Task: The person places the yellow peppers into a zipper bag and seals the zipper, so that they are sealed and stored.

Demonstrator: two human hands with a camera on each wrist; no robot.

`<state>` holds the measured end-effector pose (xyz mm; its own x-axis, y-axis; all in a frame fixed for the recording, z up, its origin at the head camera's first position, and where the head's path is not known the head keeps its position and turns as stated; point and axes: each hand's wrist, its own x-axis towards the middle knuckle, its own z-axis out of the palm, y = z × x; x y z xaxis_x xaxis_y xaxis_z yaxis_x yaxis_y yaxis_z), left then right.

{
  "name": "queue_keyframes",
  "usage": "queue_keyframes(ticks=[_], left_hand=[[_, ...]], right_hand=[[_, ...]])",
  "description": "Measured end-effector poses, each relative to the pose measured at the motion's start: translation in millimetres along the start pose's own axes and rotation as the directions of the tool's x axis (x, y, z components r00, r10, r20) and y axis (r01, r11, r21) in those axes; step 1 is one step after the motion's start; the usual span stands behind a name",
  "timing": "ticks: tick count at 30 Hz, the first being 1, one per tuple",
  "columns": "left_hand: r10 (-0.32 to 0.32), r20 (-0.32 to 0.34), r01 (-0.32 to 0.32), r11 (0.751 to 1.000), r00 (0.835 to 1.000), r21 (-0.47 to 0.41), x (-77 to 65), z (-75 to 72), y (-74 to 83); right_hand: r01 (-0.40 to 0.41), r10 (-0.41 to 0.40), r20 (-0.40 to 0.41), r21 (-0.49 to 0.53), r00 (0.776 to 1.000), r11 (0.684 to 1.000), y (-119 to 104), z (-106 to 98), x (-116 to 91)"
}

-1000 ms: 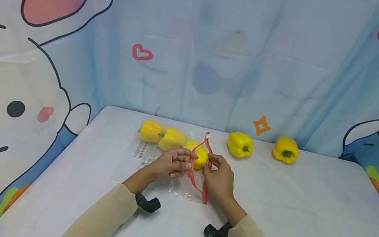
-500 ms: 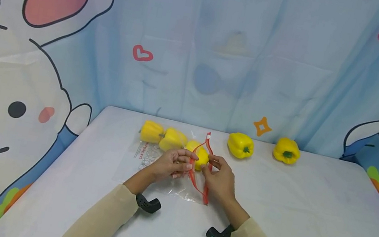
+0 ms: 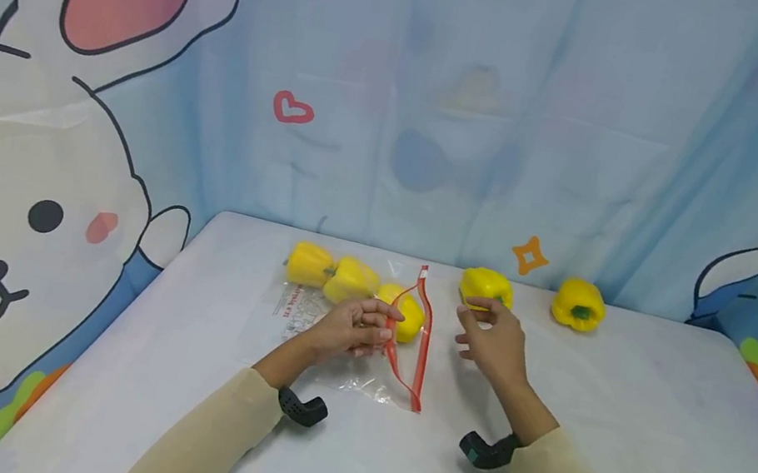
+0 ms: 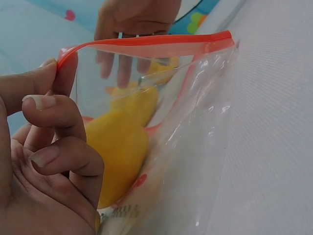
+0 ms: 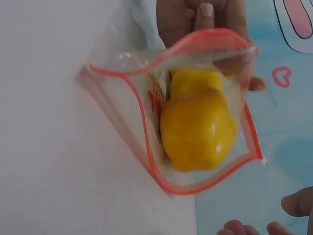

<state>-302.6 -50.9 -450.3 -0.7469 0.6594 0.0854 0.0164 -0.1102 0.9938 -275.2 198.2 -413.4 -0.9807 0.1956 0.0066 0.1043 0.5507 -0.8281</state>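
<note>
**Left hand [image 3: 351,329] pinches the mouth of a clear bag [image 3: 361,383] of yellow peppers [image 3: 352,281]**

Head view: three glossy, blocky peppers lie in a row inside the bag, beyond the grip; its red edge [image 3: 423,354] gapes just right of it. The right hand [image 3: 497,346], fingers loosely bent and holding nothing, partly covers a loose pepper [image 3: 485,282]; contact cannot be told. Another pepper with a green stem [image 3: 579,306] sits farther right.

Left wrist view: the pinch itself shows close up, thumb and finger on the red edge.

Right wrist view: only here is the bag's inside seen straight on, a smooth pepper foremost.
</note>
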Motion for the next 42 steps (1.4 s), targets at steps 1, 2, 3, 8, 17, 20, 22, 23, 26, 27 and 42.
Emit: queue_keyframes(ticks=[1, 2, 3, 8, 17, 20, 22, 23, 26, 27, 42], left_hand=[[-0.004, 0.001, 0.004, 1.000, 1.000, 0.000, 0.3, 0.5, 0.2], [-0.008, 0.001, 0.008, 1.000, 1.000, 0.000, 0.3, 0.9, 0.6], [-0.011, 0.000, 0.011, 1.000, 1.000, 0.001, 0.2, 1.3, 1.1], [-0.027, -0.015, 0.027, 0.999, 1.000, 0.021, -1.1, 0.1, 4.2], [-0.008, -0.012, 0.008, 1.000, 1.000, 0.017, -0.1, -3.3, 1.4], [-0.008, -0.010, 0.008, 1.000, 1.000, 0.009, 0.1, -3.2, 0.5], [-0.010, -0.010, 0.011, 1.000, 1.000, 0.010, 0.5, -2.9, -0.2], [-0.013, -0.010, 0.013, 1.000, 1.000, 0.010, 0.8, -2.7, -0.5], [-0.019, -0.010, 0.019, 1.000, 1.000, 0.017, 1.3, -2.3, -1.2], [-0.020, -0.010, 0.020, 1.000, 1.000, 0.020, 1.3, -2.2, -1.3], [-0.016, -0.012, 0.016, 1.000, 1.000, 0.022, 3.6, -2.2, -4.6]], right_hand=[[0.006, -0.006, -0.024, -0.005, 1.000, 1.000, 3, -6, 3], [0.013, -0.013, -0.060, -0.012, 0.998, 1.000, 7, -11, 7], [0.017, -0.018, -0.082, -0.014, 0.996, 1.000, 11, -17, 10], [0.045, -0.050, -0.183, -0.030, 0.982, 0.999, 37, -39, 28], [0.004, -0.053, -0.304, -0.158, 0.951, 0.987, 59, -73, 41], [-0.044, -0.026, -0.359, -0.185, 0.933, 0.982, 68, -84, 50], [-0.090, 0.017, -0.394, -0.166, 0.919, 0.982, 73, -92, 56], [-0.116, 0.047, -0.410, -0.145, 0.911, 0.983, 76, -95, 59], [-0.202, 0.142, -0.433, -0.095, 0.890, 0.975, 84, -104, 66], [-0.229, 0.174, -0.424, -0.081, 0.889, 0.970, 87, -106, 69], [-0.352, 0.335, -0.303, -0.002, 0.892, 0.936, 90, -106, 87]])
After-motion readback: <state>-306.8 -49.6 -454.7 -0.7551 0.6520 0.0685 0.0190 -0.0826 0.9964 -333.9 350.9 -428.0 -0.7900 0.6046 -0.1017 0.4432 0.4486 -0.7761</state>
